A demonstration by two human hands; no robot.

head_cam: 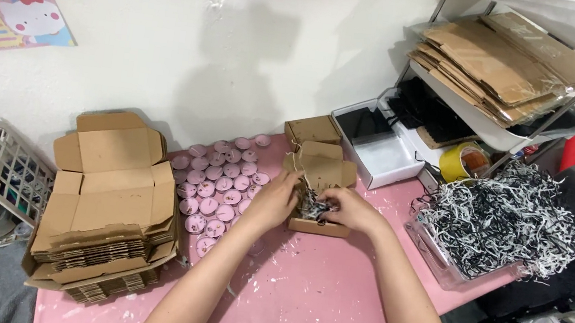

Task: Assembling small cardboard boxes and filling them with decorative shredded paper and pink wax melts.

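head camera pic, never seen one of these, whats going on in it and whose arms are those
The one picture comes from a camera worn on a person's head, looking down, so the two bare arms are that person's own. They work at a pink table. Both the left hand and the right hand are at a small open cardboard box, pressing black and white shredded paper into it. To the left lie many small round candles and a stack of flat unfolded boxes. To the right sits a clear tub heaped with shredded paper, and behind it a shelf with brown paper bags.
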